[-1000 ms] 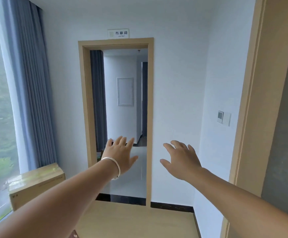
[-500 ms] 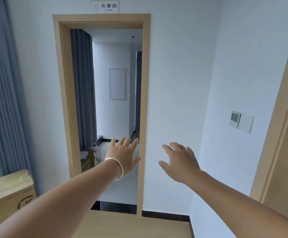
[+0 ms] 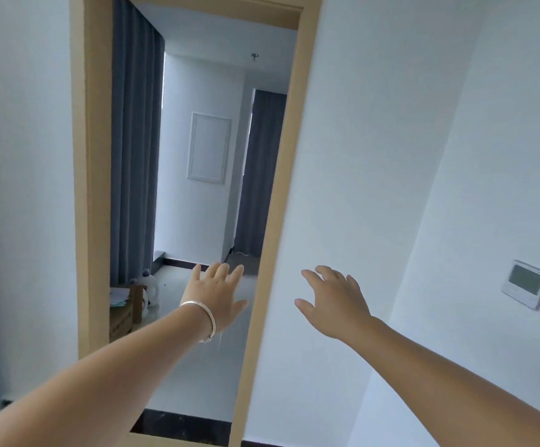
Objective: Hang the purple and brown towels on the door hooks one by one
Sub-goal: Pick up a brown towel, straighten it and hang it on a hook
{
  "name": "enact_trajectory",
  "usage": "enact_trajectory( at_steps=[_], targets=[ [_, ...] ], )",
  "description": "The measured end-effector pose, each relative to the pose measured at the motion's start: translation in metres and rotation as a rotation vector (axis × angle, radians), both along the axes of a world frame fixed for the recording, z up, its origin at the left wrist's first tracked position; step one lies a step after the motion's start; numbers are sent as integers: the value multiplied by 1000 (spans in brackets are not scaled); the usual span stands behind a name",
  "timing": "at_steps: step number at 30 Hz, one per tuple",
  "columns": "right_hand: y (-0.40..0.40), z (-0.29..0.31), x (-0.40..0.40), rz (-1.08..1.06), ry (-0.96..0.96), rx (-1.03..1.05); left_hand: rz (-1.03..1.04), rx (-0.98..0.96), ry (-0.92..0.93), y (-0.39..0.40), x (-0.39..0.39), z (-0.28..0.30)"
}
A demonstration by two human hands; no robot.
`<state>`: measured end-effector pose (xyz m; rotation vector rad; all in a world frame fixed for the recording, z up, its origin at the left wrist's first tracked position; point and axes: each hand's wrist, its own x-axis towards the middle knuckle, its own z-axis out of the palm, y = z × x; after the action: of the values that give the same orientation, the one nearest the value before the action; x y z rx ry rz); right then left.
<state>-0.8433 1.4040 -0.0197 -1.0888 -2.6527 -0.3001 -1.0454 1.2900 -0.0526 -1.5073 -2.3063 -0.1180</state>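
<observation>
Both my arms reach forward at chest height. My left hand (image 3: 218, 296), with a silver bangle on the wrist, is spread open in front of the doorway (image 3: 197, 188). My right hand (image 3: 334, 300) is also spread open, in front of the white wall right of the wooden door frame (image 3: 279, 221). Neither hand holds anything. No purple towel, brown towel or door hooks appear in view.
Through the doorway lies a tiled room with grey curtains (image 3: 134, 140), a white wall panel (image 3: 209, 147) and a low wooden crate (image 3: 123, 314) with a white object beside it. A wall thermostat (image 3: 526, 283) sits on the right wall. A dark threshold strip (image 3: 181, 425) crosses the doorway floor.
The view has moved closer to the doorway and tilted; the sign above the frame, the window and the cardboard box at left have left the view. Both hands stay open.
</observation>
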Motion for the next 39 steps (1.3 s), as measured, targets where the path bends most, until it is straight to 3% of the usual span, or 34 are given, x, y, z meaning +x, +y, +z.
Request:
enact_trajectory(
  at_steps=[12, 18, 23, 31, 39],
  targets=[
    [-53, -51, -295, 499, -83, -56, 463, 8, -132, -134, -190, -41],
    [-131, -77, -440, 885, -104, -104, 837, 26, -174, -237, -268, -65],
    [-208, -95, -536, 1216, -125, -160, 1193, -22, -229, -321, -289, -76],
    [-329, -144, -593, 1569, -248, -212, 1574, -68, -310, -414, -260, -119],
    [-417, -216, -603, 1696, -420, -213, 1738, -45, -457, -488, -242, -187]
  ],
)
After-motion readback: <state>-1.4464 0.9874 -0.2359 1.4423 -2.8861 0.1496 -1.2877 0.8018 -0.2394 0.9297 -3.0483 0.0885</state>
